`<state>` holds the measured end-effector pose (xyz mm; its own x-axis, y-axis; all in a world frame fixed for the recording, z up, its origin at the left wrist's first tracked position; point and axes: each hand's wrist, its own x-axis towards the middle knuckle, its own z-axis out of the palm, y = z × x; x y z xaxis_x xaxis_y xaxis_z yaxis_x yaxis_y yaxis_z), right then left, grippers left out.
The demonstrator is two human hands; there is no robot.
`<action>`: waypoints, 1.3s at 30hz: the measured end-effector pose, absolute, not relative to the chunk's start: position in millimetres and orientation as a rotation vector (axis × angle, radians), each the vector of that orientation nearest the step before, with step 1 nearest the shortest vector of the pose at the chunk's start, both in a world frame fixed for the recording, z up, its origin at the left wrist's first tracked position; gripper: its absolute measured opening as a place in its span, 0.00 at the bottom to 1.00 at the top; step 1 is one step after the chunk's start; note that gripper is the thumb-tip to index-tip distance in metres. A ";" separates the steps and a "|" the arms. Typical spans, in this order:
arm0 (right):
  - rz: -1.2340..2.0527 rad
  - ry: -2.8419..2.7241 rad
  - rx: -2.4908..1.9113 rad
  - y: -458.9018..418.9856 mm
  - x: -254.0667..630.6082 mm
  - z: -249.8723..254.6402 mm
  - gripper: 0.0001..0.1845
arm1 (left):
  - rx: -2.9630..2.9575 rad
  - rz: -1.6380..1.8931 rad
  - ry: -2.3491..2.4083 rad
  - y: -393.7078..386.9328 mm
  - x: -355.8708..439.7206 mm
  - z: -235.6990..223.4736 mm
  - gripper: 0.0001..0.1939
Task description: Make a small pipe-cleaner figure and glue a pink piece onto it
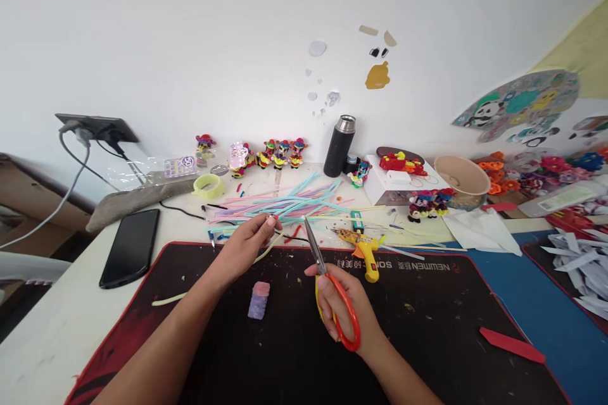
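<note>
My left hand [249,239] pinches a thin pale yellow strip [264,252] above the black desk mat [427,342], at the near edge of a pile of pastel strips [289,204]. My right hand [344,307] grips red-handled scissors [332,291], whose blades point up and away, their tips close to my left fingertips. A small pink and purple block [259,299] lies on the mat between my forearms. Another pale strip [169,298] lies on the mat's left edge.
A yellow glue gun [363,247] lies just right of the scissors. A black phone [130,247], a tape roll [208,186], small colourful figures [280,153], a black flask [339,145], a bowl [463,176] and a red strip [513,345] are spread around the table.
</note>
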<state>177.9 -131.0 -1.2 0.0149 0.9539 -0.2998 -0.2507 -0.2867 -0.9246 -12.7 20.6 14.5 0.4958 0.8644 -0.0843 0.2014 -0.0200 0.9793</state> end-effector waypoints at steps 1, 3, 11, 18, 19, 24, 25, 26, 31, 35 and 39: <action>1.479 -0.815 -1.249 -128.0 178.4 -1.4 0.34 | 1.540 0.667 0.959 20.2 -12.4 14.8 0.27; 1.460 -0.797 -1.250 -124.5 177.3 -4.5 0.34 | 1.578 0.635 0.976 19.4 -11.2 15.9 0.28; 1.483 -0.898 -1.282 -133.2 170.2 -17.9 0.36 | 1.774 0.603 1.118 15.3 -4.3 18.0 0.28; 1.497 -0.880 -1.269 -133.2 171.3 -13.4 0.36 | 1.841 0.564 1.148 14.1 -4.4 13.5 0.28; 1.498 -0.880 -1.267 -133.3 171.2 -13.6 0.36 | 1.858 0.558 1.161 14.0 -4.4 13.2 0.28; 1.493 -0.873 -1.263 -133.8 171.2 -14.2 0.36 | 1.918 0.567 1.183 13.9 -4.6 10.6 0.24; 1.494 -0.871 -1.267 -133.7 171.2 -14.0 0.36 | 1.907 0.592 1.174 14.0 -4.7 9.4 0.22; 1.494 -0.869 -1.269 -133.6 171.2 -13.8 0.36 | 1.885 0.624 1.156 14.2 -4.8 8.0 0.20; 1.504 -0.851 -1.265 -132.8 170.6 -13.9 0.36 | 1.724 0.711 1.017 15.1 -5.2 -0.1 0.15; 1.508 -0.837 -1.265 -133.1 170.6 -14.6 0.36 | 1.636 0.677 1.002 18.2 -6.0 -3.9 0.17; 1.504 -0.834 -1.268 -133.8 170.8 -13.8 0.36 | 1.566 0.704 1.021 21.5 -7.1 -4.3 0.21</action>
